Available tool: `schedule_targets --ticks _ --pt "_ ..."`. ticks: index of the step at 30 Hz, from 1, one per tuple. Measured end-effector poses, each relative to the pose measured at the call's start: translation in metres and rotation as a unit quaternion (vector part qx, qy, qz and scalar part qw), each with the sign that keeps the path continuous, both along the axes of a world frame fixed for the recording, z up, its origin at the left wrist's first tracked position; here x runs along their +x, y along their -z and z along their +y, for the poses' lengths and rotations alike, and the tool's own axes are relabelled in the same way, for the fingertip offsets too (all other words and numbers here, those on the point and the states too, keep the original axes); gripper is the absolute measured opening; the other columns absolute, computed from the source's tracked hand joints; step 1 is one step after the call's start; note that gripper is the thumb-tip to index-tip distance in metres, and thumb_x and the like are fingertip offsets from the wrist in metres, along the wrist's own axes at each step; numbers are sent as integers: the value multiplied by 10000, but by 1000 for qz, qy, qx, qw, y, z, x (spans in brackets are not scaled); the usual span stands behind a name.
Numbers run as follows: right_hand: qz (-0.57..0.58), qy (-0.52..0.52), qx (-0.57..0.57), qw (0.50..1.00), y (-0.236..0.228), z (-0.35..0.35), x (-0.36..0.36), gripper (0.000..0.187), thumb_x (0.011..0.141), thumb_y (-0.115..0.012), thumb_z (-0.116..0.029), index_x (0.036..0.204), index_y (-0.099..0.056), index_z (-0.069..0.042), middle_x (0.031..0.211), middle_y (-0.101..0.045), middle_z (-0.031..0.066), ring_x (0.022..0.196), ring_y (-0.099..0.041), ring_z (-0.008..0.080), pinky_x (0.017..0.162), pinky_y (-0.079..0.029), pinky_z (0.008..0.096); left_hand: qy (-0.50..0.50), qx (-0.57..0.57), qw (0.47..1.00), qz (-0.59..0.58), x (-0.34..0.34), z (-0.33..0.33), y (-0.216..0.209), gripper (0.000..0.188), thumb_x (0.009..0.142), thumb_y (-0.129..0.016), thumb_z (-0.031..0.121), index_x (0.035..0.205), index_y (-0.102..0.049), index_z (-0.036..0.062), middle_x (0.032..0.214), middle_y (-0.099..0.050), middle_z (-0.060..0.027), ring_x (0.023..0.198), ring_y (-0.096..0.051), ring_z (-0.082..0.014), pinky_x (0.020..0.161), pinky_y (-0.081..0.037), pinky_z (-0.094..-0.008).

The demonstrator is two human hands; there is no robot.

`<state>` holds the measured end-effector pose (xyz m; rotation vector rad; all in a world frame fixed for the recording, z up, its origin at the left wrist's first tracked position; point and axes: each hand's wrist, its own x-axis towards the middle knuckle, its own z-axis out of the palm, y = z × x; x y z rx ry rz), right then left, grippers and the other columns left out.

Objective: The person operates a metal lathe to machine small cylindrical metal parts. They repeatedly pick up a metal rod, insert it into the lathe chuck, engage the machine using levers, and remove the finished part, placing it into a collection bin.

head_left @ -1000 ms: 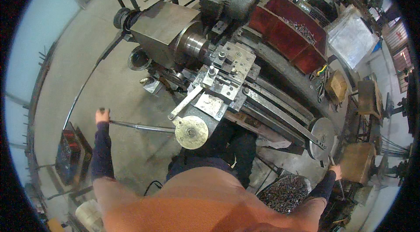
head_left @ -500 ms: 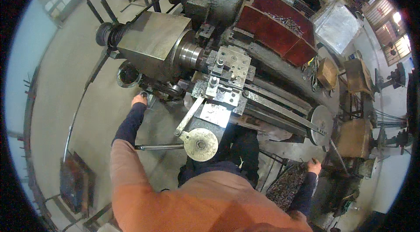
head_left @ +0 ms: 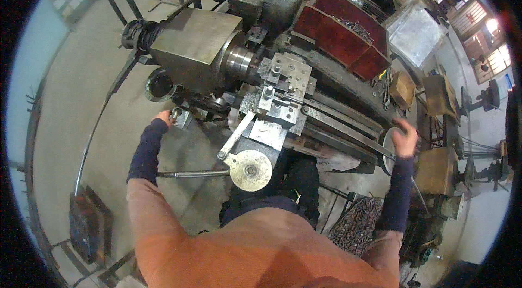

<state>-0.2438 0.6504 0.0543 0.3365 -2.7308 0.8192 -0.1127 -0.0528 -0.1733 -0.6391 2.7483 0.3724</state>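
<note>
A small metal lathe point(head_left: 196, 38) stands before me, with a shiny round chuck point(head_left: 241, 62) and a steel tool post point(head_left: 274, 100). At its left end my left hand point(head_left: 163, 118) is closed at a bright metal fitting point(head_left: 182, 119); what its fingers grip is too small to make out. My right hand point(head_left: 404, 140) is raised beside the round disc point(head_left: 388, 149) at the lathe's right end, thumb and fingers apart, nothing visible in it. A flat lever point(head_left: 237, 136) and a round brass-coloured plate point(head_left: 250, 170) stick out toward me from the tool post.
Behind the bed sits a dark red tray point(head_left: 326, 38) with small metal pieces. A pile of small dark metal parts point(head_left: 356, 225) lies by my right arm. A motor point(head_left: 263, 0) stands behind the headstock. A long rod point(head_left: 190, 174) points left from the brass-coloured plate. Cardboard boxes point(head_left: 435, 171) stand at right.
My right hand has risen from beside the pile of metal parts to the disc at the lathe's right end. My left hand has shifted slightly up and left.
</note>
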Motion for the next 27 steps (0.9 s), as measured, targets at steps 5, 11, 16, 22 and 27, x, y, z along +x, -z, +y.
schedule_targets --ticks 5,11,16,22,27 --pt "24 -297 -50 953 -41 -191 -40 364 581 -580 -160 922 -604 -35 895 -605 137 834 -580 234 778 -430 307 -83 -102 969 211 41 -2 -159 284 755 -526 238 983 -542 68 828 -596 -151 816 -562 -300 686 -449 -381" --pt "-160 -387 29 908 -13 -352 -64 271 567 -576 -218 763 -650 -46 704 -611 149 658 -598 228 646 -466 297 -262 -270 911 168 211 -151 -125 438 806 -420 438 949 -553 47 843 -584 -174 788 -558 -343 679 -441 -410" --pt "-144 -282 134 939 3 -370 -68 259 533 -591 -210 703 -633 -19 663 -592 175 637 -594 288 664 -467 325 -311 -203 907 198 190 -7 -152 486 769 -417 511 804 -535 41 751 -583 -177 725 -558 -365 644 -437 -429" --pt "-54 -286 134 947 -12 -357 -58 202 508 -590 -174 632 -633 -21 619 -586 157 638 -577 294 643 -465 333 -277 -217 914 201 180 71 -161 436 714 -522 479 742 -522 43 673 -569 -190 661 -558 -372 598 -440 -449" --pt "210 -465 80 856 -49 -308 -9 161 476 -591 -139 602 -600 -39 716 -545 92 705 -487 262 614 -414 348 -41 -306 902 301 142 104 -204 336 760 -547 321 770 -564 -14 668 -582 -157 644 -578 -302 591 -445 -370"
